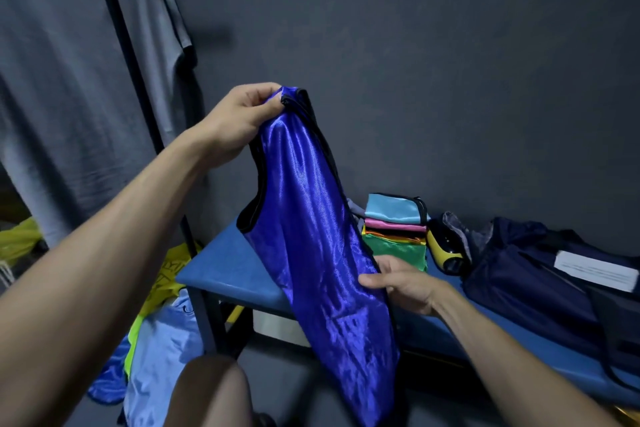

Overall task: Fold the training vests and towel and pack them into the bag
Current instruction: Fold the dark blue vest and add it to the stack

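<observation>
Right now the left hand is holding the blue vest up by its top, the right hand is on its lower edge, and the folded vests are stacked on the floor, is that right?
Not quite. The left hand does hold the blue vest by its top and the right hand grips its lower edge, but the folded vests are stacked on the blue bench, not the floor, as the head view shows.

Wall: dark grey textured wall (450, 97) behind the raised hand, a paler band along its top.
Bench: blue padded bench (221, 270) on a dark metal frame, below the lower hand.
Floor: dark grey floor (294, 385) beneath the bench.
Hanging cloth: grey fabric sheet (52, 80) beside a black upright pole (128, 55), left of the raised hand.
Light: dim and even.
</observation>
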The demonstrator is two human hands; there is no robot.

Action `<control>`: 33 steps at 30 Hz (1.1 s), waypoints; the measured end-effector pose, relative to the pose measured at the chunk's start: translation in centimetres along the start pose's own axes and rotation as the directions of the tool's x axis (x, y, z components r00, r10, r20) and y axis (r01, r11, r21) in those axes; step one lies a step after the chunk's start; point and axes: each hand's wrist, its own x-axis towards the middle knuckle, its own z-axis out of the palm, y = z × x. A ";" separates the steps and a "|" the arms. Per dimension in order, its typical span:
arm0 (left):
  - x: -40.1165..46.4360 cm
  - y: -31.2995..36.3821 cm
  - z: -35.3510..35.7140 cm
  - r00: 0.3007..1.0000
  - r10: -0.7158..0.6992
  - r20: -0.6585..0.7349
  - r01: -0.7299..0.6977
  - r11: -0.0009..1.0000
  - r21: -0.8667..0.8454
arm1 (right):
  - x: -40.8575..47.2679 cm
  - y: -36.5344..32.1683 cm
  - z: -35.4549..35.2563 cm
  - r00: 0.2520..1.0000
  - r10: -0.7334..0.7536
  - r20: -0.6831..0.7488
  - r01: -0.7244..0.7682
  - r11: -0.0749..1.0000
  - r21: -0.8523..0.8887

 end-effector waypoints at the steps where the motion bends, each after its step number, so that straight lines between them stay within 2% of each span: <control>1: -0.1 0.0 -0.1 1.000 0.002 -0.004 -0.002 1.000 -0.004 | 0.0 -0.1 -0.1 1.000 -0.008 -0.003 0.008 1.000 -0.003; 4: -0.6 -0.2 -0.5 1.000 0.000 -0.018 0.000 1.000 -0.003 | -0.4 -0.8 -0.4 0.997 0.032 -0.064 -0.036 0.997 -0.063; 7: -1.2 -0.4 -1.0 0.999 -0.029 -0.029 0.028 0.999 -0.015 | -0.7 -1.4 -1.4 0.981 0.132 -0.145 -0.165 0.953 -0.253; 11: -1.6 -0.9 -1.8 0.996 -0.044 -0.077 0.041 0.998 -0.048 | -1.8 -2.7 -2.4 0.949 0.202 -0.243 -0.306 0.777 -0.550; 14: -2.0 -2.2 -2.2 0.990 -0.073 -0.123 0.067 0.996 -0.053 | -2.5 -3.0 -3.6 0.930 0.201 -0.307 -0.360 0.661 -0.658; 17: -2.6 -4.5 -2.2 0.970 -0.128 -0.206 0.116 0.991 -0.068 | -3.6 -2.4 -5.7 0.917 0.112 -0.382 -0.355 0.664 -0.658; 21: -3.7 -8.6 -2.7 0.930 -0.210 -0.301 0.195 0.978 -0.079 | -5.4 -1.2 -8.2 0.922 0.039 -0.385 -0.228 0.858 -0.459; 24: -4.4 -11.2 -3.0 0.896 -0.279 -0.346 0.256 0.960 -0.110 | -6.5 -1.3 -8.8 0.910 0.007 -0.414 -0.154 0.934 -0.323; 28: -4.7 -13.8 -2.6 0.845 -0.333 -0.419 0.329 0.941 -0.084 | -6.7 -1.9 -9.4 0.948 0.034 -0.318 -0.145 0.932 -0.332; 33: -4.9 -17.0 -3.3 0.780 -0.415 -0.469 0.401 0.906 -0.136 | -5.4 -1.5 -12.0 0.930 0.219 -0.296 -0.337 0.828 -0.448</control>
